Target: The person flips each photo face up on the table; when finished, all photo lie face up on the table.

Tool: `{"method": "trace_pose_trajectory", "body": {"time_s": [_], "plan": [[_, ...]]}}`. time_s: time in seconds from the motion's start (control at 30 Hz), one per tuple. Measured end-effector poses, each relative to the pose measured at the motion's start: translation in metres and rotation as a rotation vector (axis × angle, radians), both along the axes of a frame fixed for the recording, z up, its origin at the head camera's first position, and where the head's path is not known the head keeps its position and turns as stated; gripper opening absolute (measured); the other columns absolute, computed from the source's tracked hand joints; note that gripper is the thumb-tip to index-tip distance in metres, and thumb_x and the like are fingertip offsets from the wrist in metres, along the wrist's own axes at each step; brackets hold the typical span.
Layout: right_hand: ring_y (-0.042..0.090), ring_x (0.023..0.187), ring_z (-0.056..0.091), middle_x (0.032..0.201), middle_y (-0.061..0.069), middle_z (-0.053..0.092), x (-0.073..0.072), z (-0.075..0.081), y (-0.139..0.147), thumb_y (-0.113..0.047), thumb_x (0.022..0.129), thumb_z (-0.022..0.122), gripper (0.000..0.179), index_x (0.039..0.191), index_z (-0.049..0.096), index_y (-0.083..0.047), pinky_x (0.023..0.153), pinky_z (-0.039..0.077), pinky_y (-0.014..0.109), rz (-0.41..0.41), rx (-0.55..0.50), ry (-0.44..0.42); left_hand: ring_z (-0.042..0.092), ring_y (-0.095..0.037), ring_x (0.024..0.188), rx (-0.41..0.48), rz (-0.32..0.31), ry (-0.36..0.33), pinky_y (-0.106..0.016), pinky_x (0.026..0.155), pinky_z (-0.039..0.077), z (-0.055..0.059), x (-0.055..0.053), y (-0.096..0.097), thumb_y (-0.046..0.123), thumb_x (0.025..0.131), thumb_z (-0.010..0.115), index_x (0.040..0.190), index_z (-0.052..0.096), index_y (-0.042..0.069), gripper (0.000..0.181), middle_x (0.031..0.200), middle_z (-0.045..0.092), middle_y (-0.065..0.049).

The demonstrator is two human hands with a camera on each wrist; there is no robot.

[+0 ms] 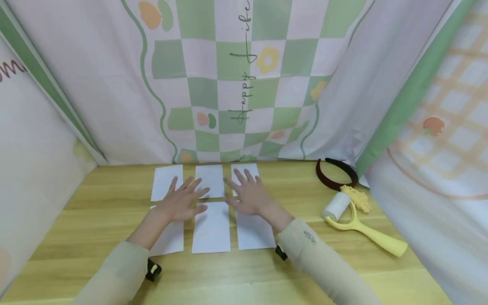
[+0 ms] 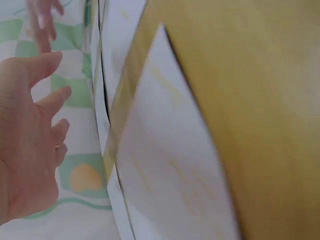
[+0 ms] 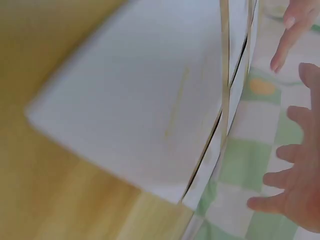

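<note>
Six-sheet layout aside, several white paper sheets [image 1: 211,233] lie in two rows on the wooden table. My left hand [image 1: 181,205], fingers spread, hovers over the left and middle sheets, holding nothing. Spread likewise, my right hand [image 1: 249,195] is above the right-hand sheets, also with nothing in it. In the left wrist view a sheet [image 2: 165,135] with faint yellowish marks lies below the left hand [image 2: 27,135]. The right wrist view has another sheet [image 3: 135,100] with a faint yellow streak, and the right hand [image 3: 295,165] raised off it.
At the table's right lie a dark headband [image 1: 329,184], a white cylinder [image 1: 336,206], a yellow crumpled bundle [image 1: 356,198] and a yellow Y-shaped handle [image 1: 375,238]. A patterned curtain [image 1: 198,93] hangs along the table's back edge.
</note>
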State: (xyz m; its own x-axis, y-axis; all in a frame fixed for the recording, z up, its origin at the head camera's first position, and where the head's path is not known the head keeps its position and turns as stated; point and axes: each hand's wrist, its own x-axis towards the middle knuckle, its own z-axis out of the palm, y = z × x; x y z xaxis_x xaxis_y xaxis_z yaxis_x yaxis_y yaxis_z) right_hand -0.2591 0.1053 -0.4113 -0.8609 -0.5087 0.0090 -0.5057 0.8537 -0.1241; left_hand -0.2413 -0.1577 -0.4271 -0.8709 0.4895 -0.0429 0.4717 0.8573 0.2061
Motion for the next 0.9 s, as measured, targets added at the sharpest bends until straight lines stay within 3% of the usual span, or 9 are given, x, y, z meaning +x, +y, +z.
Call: {"method": "trace_pose_trajectory", "body": {"time_s": [0.1, 0.23, 0.37, 0.57, 0.7, 0.9], "plan": [[0.053, 0.154, 0.032, 0.171, 0.019, 0.028, -0.017, 0.003, 0.007, -0.057, 0.105, 0.046, 0.066, 0.162, 0.038, -0.022, 0.119, 0.035, 0.073, -0.046, -0.038, 0.055, 0.014, -0.044, 0.162, -0.02, -0.019, 0.013, -0.075, 0.127, -0.004, 0.003, -0.013, 0.012, 0.054, 0.107, 0.046, 0.161, 0.039, 0.023, 0.063, 0.174, 0.022, -0.016], [0.047, 0.149, 0.043, 0.166, 0.022, 0.037, -0.038, 0.006, 0.015, -0.049, 0.105, 0.052, 0.068, 0.161, 0.036, -0.013, 0.115, 0.045, 0.066, -0.17, -0.118, 0.05, 0.014, -0.042, 0.163, -0.011, -0.026, -0.002, -0.076, 0.127, 0.003, 0.011, -0.033, 0.034, 0.052, 0.107, 0.045, 0.165, 0.028, 0.02, 0.068, 0.175, 0.019, -0.016], [0.043, 0.149, 0.044, 0.165, 0.022, 0.038, -0.052, 0.009, 0.019, -0.045, 0.103, 0.057, 0.072, 0.16, 0.033, -0.007, 0.116, 0.046, 0.062, -0.346, -0.157, -0.05, 0.016, -0.041, 0.163, 0.027, -0.022, -0.004, -0.071, 0.13, 0.007, 0.013, -0.054, 0.056, 0.044, 0.108, 0.045, 0.167, 0.016, 0.011, 0.074, 0.175, 0.017, -0.019], [0.047, 0.146, 0.045, 0.159, 0.024, 0.047, -0.06, 0.009, 0.019, -0.047, 0.099, 0.064, 0.08, 0.159, 0.033, -0.005, 0.115, 0.047, 0.062, -0.527, -0.145, -0.177, 0.01, -0.04, 0.164, 0.046, -0.008, -0.072, -0.064, 0.133, 0.006, 0.007, -0.074, 0.079, 0.04, 0.107, 0.05, 0.164, 0.019, -0.001, 0.076, 0.174, 0.013, -0.024], [0.047, 0.146, 0.043, 0.154, 0.028, 0.048, -0.062, 0.001, 0.019, -0.049, 0.097, 0.067, 0.082, 0.157, 0.035, -0.002, 0.116, 0.046, 0.062, -0.575, -0.116, -0.212, 0.008, -0.037, 0.165, 0.003, -0.003, -0.125, -0.059, 0.135, 0.004, 0.001, -0.081, 0.087, 0.041, 0.107, 0.051, 0.164, 0.019, -0.001, 0.078, 0.175, 0.012, -0.021], [0.049, 0.149, 0.037, 0.158, 0.032, 0.042, -0.062, -0.006, 0.021, -0.042, 0.097, 0.067, 0.088, 0.16, 0.026, 0.003, 0.119, 0.043, 0.062, -0.533, -0.097, -0.24, 0.012, -0.035, 0.165, -0.006, -0.031, -0.159, -0.061, 0.134, 0.003, -0.009, -0.088, 0.094, 0.039, 0.107, 0.052, 0.164, 0.024, 0.004, 0.072, 0.176, 0.017, -0.013]]}}
